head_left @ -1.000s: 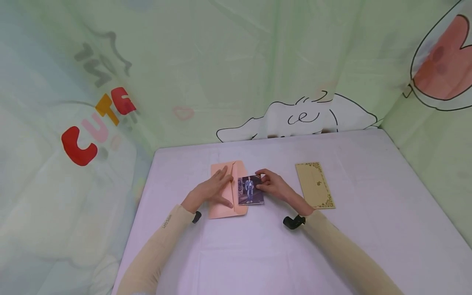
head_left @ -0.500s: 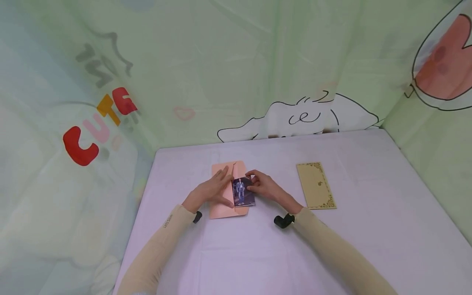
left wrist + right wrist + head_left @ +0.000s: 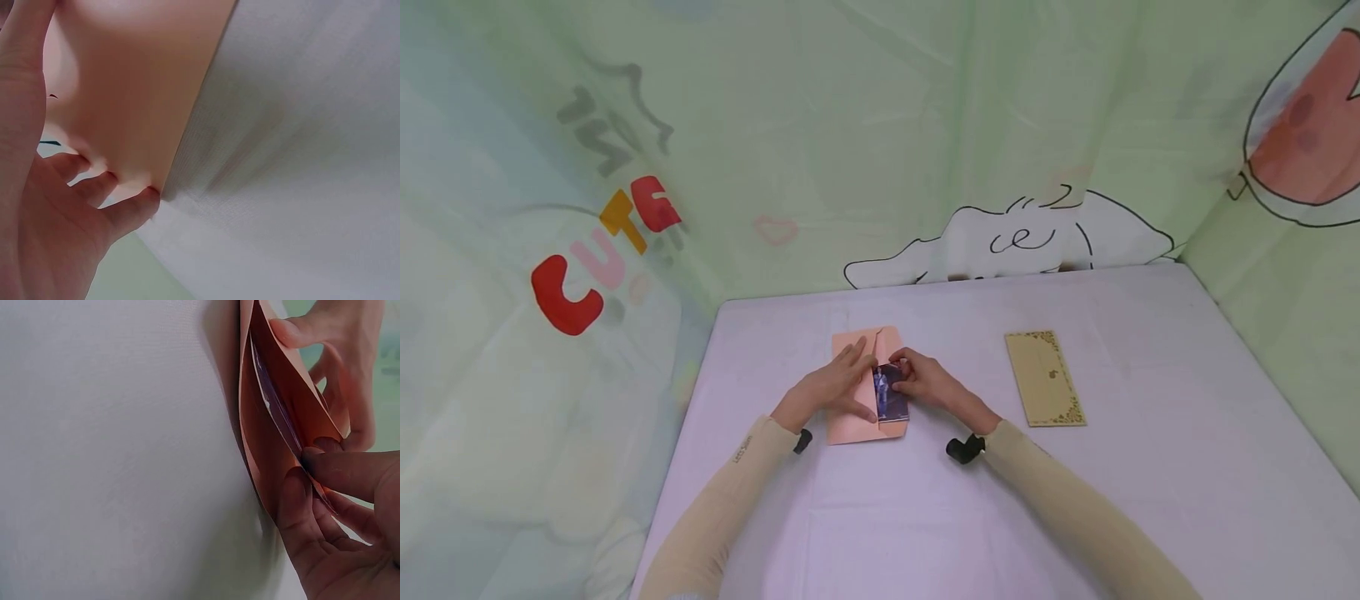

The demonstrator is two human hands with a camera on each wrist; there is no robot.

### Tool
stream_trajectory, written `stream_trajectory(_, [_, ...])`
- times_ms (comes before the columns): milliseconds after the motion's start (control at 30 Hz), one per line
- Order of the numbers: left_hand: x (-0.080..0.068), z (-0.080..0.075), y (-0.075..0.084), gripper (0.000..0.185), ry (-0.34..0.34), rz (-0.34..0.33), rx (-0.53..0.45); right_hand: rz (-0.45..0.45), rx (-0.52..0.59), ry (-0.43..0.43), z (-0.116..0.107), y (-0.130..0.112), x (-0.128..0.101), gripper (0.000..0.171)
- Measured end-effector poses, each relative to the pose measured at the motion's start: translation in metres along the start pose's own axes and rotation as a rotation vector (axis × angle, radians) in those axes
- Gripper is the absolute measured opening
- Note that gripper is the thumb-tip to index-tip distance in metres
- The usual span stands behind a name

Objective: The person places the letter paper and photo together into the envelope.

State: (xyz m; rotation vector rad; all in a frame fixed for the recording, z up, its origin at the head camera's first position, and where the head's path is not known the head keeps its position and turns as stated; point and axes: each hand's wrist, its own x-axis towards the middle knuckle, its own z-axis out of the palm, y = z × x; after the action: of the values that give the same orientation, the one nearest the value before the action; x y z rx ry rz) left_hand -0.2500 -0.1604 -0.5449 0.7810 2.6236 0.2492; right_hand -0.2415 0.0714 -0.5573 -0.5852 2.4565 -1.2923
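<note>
A pink envelope lies on the table, its flap side to the right. My left hand rests over it with fingers spread, thumb and fingertips along the edge of its mouth. A dark photo of a standing figure is partly inside, its left part hidden under the envelope's upper layer. My right hand pinches the photo by its right edge between thumb and fingers. In the right wrist view the envelope's mouth gapes around the photo. The left wrist view shows left fingertips pressing the envelope's surface.
A beige envelope with brown ornamental corners lies to the right on the pale tablecloth. Printed curtains stand behind the table and at both sides.
My right hand has moved left with the photo, sliding it from over the flap partway under the envelope's upper layer. My left hand has stayed in place.
</note>
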Motion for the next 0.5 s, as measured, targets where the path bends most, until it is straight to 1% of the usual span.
stream_trajectory(233, [0.000,0.001,-0.002,0.097,0.001,0.002,-0.011,0.015,-0.071,-0.004,0.007,-0.003,0.007,0.047])
stream_trajectory(367, [0.001,0.001,-0.001,0.094,0.006,0.015,-0.011,0.012,-0.095,-0.009,0.010,-0.005,0.010,0.047])
stream_trajectory(500, [0.000,0.000,-0.001,0.095,0.005,0.021,-0.009,-0.011,-0.106,-0.012,0.013,-0.009,0.013,0.046])
